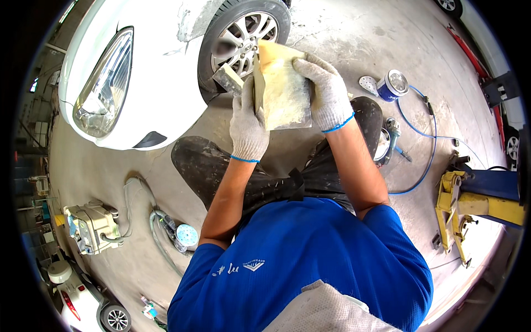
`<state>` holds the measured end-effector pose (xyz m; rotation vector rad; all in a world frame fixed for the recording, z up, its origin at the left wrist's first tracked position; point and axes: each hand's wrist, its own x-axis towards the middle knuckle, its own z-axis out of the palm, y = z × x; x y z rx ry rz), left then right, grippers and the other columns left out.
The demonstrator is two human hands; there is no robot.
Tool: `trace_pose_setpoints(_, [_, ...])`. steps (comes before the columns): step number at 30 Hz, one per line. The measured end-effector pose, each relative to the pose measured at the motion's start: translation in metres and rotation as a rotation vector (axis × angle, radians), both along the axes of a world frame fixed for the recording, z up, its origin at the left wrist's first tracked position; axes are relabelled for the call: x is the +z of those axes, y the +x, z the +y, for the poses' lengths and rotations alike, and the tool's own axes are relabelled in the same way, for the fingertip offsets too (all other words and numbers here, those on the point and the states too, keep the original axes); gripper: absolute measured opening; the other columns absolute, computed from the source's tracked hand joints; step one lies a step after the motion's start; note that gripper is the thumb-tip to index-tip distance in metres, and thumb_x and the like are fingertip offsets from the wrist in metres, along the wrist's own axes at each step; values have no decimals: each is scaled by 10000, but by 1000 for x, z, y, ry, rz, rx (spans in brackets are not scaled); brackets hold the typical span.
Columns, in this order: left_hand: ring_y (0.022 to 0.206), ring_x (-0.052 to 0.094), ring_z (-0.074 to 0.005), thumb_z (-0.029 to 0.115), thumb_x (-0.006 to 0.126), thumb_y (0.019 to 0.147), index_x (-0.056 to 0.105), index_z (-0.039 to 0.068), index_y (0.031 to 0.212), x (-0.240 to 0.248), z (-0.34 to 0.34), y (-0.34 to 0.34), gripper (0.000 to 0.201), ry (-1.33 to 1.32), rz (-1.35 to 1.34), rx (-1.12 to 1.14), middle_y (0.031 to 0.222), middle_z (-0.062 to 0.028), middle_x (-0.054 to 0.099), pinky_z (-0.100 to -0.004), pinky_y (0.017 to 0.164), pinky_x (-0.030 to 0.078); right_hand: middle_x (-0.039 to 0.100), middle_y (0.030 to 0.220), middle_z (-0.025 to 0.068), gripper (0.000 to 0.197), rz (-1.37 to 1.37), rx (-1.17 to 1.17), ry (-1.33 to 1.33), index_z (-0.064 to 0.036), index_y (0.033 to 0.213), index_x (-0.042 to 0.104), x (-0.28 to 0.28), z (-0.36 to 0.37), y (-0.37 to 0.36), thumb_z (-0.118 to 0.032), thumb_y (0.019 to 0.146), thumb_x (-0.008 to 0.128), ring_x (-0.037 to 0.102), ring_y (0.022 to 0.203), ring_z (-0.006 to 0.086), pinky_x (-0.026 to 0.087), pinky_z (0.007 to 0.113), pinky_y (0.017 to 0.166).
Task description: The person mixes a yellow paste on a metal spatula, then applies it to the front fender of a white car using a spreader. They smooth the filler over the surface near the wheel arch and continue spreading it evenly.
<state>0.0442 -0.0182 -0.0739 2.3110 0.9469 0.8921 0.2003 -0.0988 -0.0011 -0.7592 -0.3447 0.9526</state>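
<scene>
Car (160, 39), white, around its front wheel (248, 34), with a beige boxy machine (91, 224) standing well below and left of that wheel. Just in front of the wheel's lower right, a yellow-smeared plate (285, 86), right edge gripped by the gloved right hand (323, 91). Below the wheel, at the plate's left edge, the gloved left hand (248, 126), closed on a small grey-and-yellow spreader (229, 78) overlapping the wheel's lower edge in view.

Shirt (332, 249): white lettering (226, 270) and a white angular emblem (253, 266) on the left side of the chest. Tin (385, 92): white characters on the blue wall, too small to read. Wheel (239, 31): hub badge (248, 47), detail indistinct.
</scene>
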Motion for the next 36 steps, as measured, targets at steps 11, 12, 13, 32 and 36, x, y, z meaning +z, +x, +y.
trace_pose_setpoints(11, [659, 609, -108, 203, 822, 890, 700, 16, 1126, 61, 20, -38, 325, -762, -20, -320, 794, -29, 666, -276, 601, 500, 732, 1057, 38, 273, -467, -250, 257, 28, 1272, 696, 19, 6, 8, -86, 1031, 641, 649, 999, 97, 529, 273, 922])
trace_pose_setpoints(12, [762, 679, -148, 233, 829, 887, 705, 24, 1176, 59, 14, -34, 378, -715, -32, -291, 888, -61, 743, -306, 699, 536, 736, 1130, 72, 283, -410, -155, 261, -10, 1288, 704, 14, 7, 6, -116, 1030, 653, 655, 1045, 98, 540, 296, 949])
trace_pose_setpoints(13, [805, 695, -160, 240, 829, 886, 704, 19, 1177, 55, 17, -33, 386, -608, -41, -282, 925, -70, 756, -312, 735, 540, 739, 1129, 65, 283, -597, -122, 165, -18, 1292, 704, 13, 7, 8, -117, 1033, 648, 656, 1053, 101, 540, 297, 953])
trace_pose_setpoints(32, [837, 690, -282, 190, 755, 907, 649, -19, 1170, 54, 16, -27, 352, -370, -171, -280, 925, -178, 714, -395, 800, 542, 732, 1017, 117, 362, -1806, -501, 157, -87, 1150, 738, 26, -6, 8, 12, 815, 639, 711, 921, 297, 604, 399, 824])
trace_pose_setpoints(36, [900, 668, -150, 161, 738, 923, 664, 2, 1169, 68, 7, -15, 303, -454, -52, -227, 978, -67, 731, -321, 849, 532, 712, 1039, 131, 300, -1742, -459, 28, -80, 1139, 738, 24, 0, -6, -22, 850, 678, 704, 951, 314, 597, 404, 799])
